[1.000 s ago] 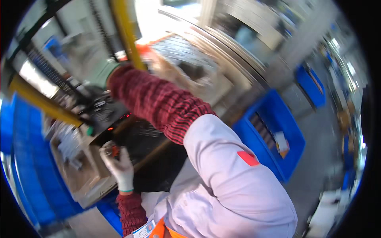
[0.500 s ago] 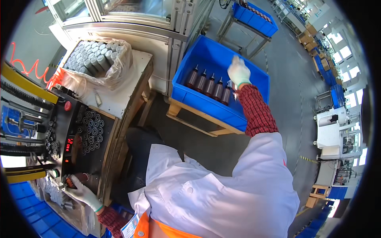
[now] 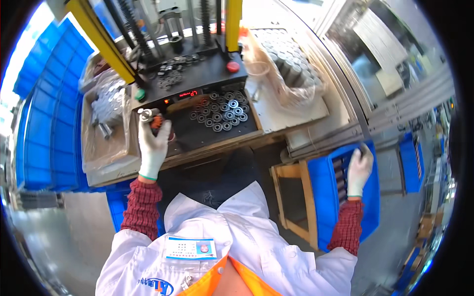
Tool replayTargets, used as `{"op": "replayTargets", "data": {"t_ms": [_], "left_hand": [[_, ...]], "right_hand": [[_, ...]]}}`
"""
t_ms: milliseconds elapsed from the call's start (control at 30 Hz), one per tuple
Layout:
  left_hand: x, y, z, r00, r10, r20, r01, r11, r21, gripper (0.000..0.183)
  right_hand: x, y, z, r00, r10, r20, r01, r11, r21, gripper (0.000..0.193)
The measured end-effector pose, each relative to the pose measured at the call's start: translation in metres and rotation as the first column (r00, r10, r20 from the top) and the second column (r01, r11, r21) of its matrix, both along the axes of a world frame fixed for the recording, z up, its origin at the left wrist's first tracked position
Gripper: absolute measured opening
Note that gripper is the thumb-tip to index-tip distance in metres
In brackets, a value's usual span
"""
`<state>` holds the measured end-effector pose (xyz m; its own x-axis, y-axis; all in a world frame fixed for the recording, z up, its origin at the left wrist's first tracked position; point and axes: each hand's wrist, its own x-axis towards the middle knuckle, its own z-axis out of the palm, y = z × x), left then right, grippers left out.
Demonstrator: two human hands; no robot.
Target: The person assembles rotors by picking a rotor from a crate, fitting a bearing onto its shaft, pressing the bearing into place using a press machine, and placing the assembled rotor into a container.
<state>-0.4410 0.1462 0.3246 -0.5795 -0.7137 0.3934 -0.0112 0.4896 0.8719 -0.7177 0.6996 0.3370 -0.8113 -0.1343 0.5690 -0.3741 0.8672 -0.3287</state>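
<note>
My left hand (image 3: pixel 154 145), in a white glove, is closed around a motor rotor (image 3: pixel 157 122) with orange-brown windings and a silvery end. It is at the front left corner of a black press (image 3: pixel 217 69), beside the green button (image 3: pixel 140 94). Over the blue bin (image 3: pixel 321 197) on the right, my gloved right hand (image 3: pixel 360 172) has curled fingers, with something dark at the fingertips that I cannot make out. Dark reddish rotors (image 3: pixel 339 175) lie side by side in that bin, left of the hand. Several ring-shaped bearings (image 3: pixel 217 117) are spread on the press's black plate.
Bagged grey cylinders fill a box (image 3: pixel 296 66) at the back right of the bench. Metal parts lie in a plastic-lined carton (image 3: pixel 111 148) on the left, near stacked blue crates (image 3: pixel 49 128). A wooden stand (image 3: pixel 296 229) supports the blue bin. A red button (image 3: pixel 232 67) tops the press.
The view has turned from the bin toward the press, which is now ahead. My left hand still holds the rotor near the press; my right hand is still over the bin.
</note>
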Motion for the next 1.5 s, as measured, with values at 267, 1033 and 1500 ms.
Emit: {"op": "replayTargets", "data": {"t_ms": [267, 1033, 1500], "left_hand": [[0.021, 0.010, -0.010, 0.999, 0.022, 0.028, -0.021, 0.999, -0.043, 0.049], [0.027, -0.001, -0.005, 0.997, 0.002, -0.078, 0.026, 0.935, 0.354, 0.073], [-0.040, -0.038, 0.070, 0.994, 0.058, -0.094, -0.096, 0.874, -0.476, 0.079]], "right_hand": [[0.001, -0.426, 0.037, 0.602, 0.754, 0.261, -0.791, 0.609, 0.063, 0.039], [-0.046, -0.600, 0.067, 0.399, 0.915, 0.060, -0.858, 0.349, 0.377, 0.047], [0.070, -0.516, 0.113, 0.362, 0.930, -0.068, -0.836, 0.292, -0.466, 0.034]]}}
